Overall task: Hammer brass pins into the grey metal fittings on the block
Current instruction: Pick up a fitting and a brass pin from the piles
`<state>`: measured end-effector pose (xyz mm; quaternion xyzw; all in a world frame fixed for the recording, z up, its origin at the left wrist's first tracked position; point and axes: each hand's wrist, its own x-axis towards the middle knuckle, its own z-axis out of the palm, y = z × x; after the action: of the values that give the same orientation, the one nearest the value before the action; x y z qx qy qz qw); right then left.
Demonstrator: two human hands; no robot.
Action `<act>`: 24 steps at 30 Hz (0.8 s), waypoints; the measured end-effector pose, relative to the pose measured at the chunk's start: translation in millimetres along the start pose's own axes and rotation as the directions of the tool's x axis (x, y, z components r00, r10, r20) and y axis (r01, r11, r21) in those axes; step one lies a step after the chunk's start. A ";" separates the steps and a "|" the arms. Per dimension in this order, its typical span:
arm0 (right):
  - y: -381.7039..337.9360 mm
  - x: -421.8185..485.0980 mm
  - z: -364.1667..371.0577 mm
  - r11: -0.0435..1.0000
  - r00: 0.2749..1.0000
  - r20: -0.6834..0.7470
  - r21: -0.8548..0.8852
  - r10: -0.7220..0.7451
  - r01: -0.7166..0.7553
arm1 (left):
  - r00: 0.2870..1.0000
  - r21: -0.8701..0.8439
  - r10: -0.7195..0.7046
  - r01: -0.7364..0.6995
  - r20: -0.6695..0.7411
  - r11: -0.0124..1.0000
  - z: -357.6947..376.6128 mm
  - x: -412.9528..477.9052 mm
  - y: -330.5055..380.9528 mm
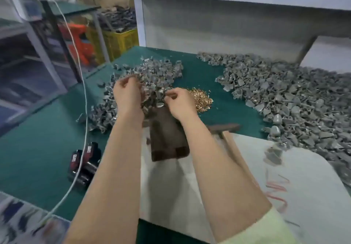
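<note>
No legible text; only blurred white lettering on two red-and-black objects.

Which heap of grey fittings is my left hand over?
Your left hand is over the smaller heap left of the brass pins, beside the white cable; the bigger heap lies on the right.

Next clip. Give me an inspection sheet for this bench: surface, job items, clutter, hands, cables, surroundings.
Surface: green mat with a white sheet at the near edge.
Job's things: dark block in the middle; hammer lying right of it; brass pins heaped beyond; grey fittings piled left and right.
Clutter: red-and-black objects on the left.
Hands: left hand curled in the fittings, grip unclear; right hand pinches a fitting at the block's far end.
Cables: white cable crossing the left side.
Surroundings: yellow crate and shelves behind, left.
</note>
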<state>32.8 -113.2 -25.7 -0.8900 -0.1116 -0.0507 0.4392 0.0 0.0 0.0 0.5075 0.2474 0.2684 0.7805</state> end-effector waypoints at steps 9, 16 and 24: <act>-11.9 44.5 26.8 0.917 0.965 0.218 -0.396 0.147 -0.050 | 0.995 -0.022 -0.077 0.079 0.063 0.997 21.4 11.4 -15.7; 2.0 46.3 17.4 0.967 0.985 0.048 -0.201 0.168 -0.155 | 0.985 0.259 -0.041 -0.004 0.167 0.966 23.5 0.4 -16.9; 12.0 -5.6 -47.8 0.880 0.975 0.017 0.428 0.220 -0.206 | 0.919 0.678 0.199 -0.387 0.341 0.625 8.7 -16.5 -18.2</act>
<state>30.7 -159.1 -6.9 -0.7779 -0.0146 0.0093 0.6281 -3.3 -23.0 -11.8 0.8383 0.1538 0.2094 0.4793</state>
